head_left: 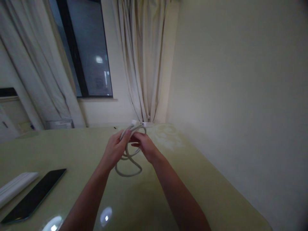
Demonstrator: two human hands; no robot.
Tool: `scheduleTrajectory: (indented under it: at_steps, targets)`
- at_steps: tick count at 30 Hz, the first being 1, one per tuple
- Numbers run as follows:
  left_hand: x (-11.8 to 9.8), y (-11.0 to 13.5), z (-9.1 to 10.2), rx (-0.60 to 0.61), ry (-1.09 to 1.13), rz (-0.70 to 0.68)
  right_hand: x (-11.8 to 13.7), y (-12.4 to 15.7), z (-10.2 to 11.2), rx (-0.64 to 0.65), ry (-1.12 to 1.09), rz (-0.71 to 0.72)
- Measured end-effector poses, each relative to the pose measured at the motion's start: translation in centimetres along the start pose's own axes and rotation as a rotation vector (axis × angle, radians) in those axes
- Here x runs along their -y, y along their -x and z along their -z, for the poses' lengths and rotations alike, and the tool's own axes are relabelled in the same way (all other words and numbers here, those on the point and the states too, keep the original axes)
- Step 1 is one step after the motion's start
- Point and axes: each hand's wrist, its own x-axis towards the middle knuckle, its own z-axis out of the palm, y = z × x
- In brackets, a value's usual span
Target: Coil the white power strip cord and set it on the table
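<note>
A pale grey cable (128, 175) hangs in loose loops from between my hands, above the table. My left hand (117, 146) is closed around the bunched loops, its thumb pressed along the top of them. On the other side, my right hand (146, 145) has its fingers bent in at the cable and meets the left hand's fingertips. Part of the right hand's grip is hidden behind the cable and the left thumb. The lowest loop dangles below both hands.
A dark flat tablet-like device (33, 196) lies at the left beside a white long object (18, 186). At the table's (79, 150) far edge is a white object (147, 124), partly behind the cable. A wall (240, 96) borders the right side; curtains (144, 57) hang beyond.
</note>
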Motion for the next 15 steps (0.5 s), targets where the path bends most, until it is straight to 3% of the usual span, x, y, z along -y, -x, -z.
scheduleTrajectory:
  at_steps: [3, 5, 10, 15]
  targets:
    - [0.3, 0.0, -0.6, -0.056, 0.007, -0.019, 0.3, 0.3, -0.8, 0.042, -0.380, -0.029]
    - [0.6, -0.1, -0.9, -0.130, 0.009, -0.026, 0.6, 0.7, -1.1, 0.047, -0.511, -0.041]
    - [1.4, -0.4, -1.0, -0.340, 0.205, 0.033, 2.1, 1.6, -1.3, 0.051, -0.630, -0.135]
    - [1.5, -0.9, 0.1, -0.423, 0.544, 0.131, 4.1, 1.6, 1.2, -0.129, -0.706, -0.233]
